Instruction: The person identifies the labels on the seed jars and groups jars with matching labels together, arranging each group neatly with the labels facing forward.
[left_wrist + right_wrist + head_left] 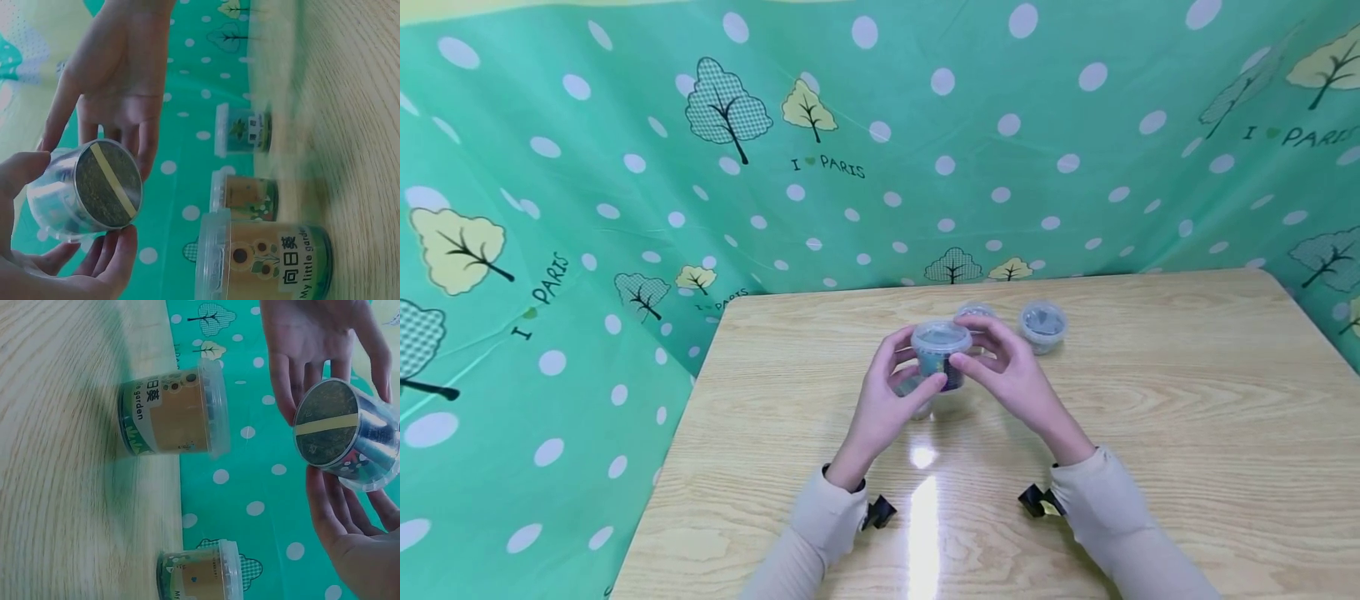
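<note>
Both hands hold up a small clear plastic cup with a lid (940, 337) above the middle of the table. My left hand (891, 392) grips its left side, thumb in front and fingers behind. From the right, my right hand (1011, 375) holds it the same way. The underside of the cup (107, 185) shows dark, soil-like contents and a pale yellow strip across it. A sunflower-labelled cup (262, 259) stands on the table close below, partly hidden by the left hand in the head view.
Two more lidded cups stand farther back, one cup (1043, 325) to the right and another cup (976, 310) partly behind the right hand. The wooden table (760, 450) meets a green dotted cloth (850, 208) at its back and left.
</note>
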### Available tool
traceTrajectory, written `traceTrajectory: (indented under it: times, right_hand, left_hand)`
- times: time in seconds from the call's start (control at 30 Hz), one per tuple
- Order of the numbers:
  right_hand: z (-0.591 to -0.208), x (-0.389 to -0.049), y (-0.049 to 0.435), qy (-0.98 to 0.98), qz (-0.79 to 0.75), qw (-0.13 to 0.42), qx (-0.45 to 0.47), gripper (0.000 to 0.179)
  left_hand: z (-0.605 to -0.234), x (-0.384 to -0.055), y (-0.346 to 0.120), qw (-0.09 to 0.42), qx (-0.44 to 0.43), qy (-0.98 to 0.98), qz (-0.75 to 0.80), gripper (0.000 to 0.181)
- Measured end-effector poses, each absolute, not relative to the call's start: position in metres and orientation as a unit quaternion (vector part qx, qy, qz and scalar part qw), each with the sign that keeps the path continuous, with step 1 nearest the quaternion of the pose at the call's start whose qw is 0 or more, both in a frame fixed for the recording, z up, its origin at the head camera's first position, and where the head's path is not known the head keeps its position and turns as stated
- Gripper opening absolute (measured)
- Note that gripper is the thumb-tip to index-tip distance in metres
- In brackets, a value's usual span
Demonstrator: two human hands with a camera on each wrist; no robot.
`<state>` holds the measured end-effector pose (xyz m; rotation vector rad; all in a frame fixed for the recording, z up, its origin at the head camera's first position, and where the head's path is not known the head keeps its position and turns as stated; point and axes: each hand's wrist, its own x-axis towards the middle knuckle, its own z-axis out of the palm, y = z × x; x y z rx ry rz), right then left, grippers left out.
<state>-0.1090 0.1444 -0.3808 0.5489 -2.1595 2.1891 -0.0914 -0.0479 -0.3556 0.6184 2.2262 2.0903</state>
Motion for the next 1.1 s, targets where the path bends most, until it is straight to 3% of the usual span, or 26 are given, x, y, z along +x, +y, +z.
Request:
traceTrajectory:
  times: [0.7,1.1]
  right_hand:
    - [-0.381,-0.111,0.153,-0.714,0.668,-0.050,0.202,0.047]
    - [-0.374,-0.110,0.147,-0.709,0.676,-0.012,0.203,0.042]
  left_hand:
    - [-0.360,-0.096,-0.051,0.053,0.201,0.698,0.685,0.060]
    - [-0.354,-0.092,-0.049,0.047,0.181,0.731,0.656,0.062]
